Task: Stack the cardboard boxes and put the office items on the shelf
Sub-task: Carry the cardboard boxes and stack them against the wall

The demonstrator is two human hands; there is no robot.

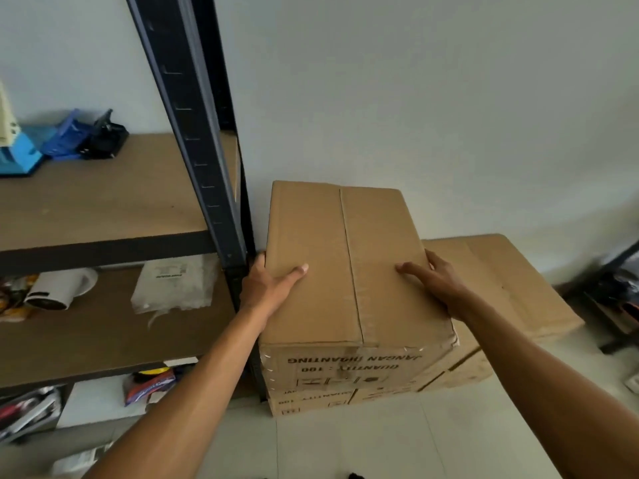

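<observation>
Hands on top cardboard box, left grip and right grip curled over its side edges, stacked beside shelf.

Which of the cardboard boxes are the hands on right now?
The top box of the stack beside the shelf post; left hand and right hand grip its sides. The other boxes go untouched.
</observation>
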